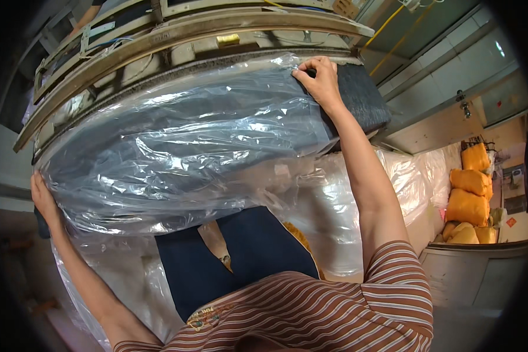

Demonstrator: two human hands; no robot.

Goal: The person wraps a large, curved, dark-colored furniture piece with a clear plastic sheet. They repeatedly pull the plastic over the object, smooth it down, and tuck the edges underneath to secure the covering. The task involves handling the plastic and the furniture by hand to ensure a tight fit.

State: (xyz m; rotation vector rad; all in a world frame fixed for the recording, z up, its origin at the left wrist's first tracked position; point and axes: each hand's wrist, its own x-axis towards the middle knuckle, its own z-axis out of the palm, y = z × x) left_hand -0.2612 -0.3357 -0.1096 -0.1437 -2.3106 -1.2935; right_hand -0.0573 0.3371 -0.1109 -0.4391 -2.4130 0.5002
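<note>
A clear plastic sheet [188, 149] lies wrinkled and shiny over a long dark padded work surface [358, 94]. Its near side drapes down in front of my legs. My right hand [321, 82] pinches the sheet's far edge toward the right, thumb and forefinger together. At the left end, my left hand [46, 202] has its fingers close together on the sheet's border, gripping it at the surface's side; its thumb is hidden. Beyond the sheet, the right end of the dark surface is bare.
A long worn bar [217, 26] of a machine frame runs along the far side, with a small yellow block [227, 39] behind it. More clear plastic [410, 176] hangs or lies at right. Orange bundles [469, 196] are stacked farther right, near a metal latch [463, 102].
</note>
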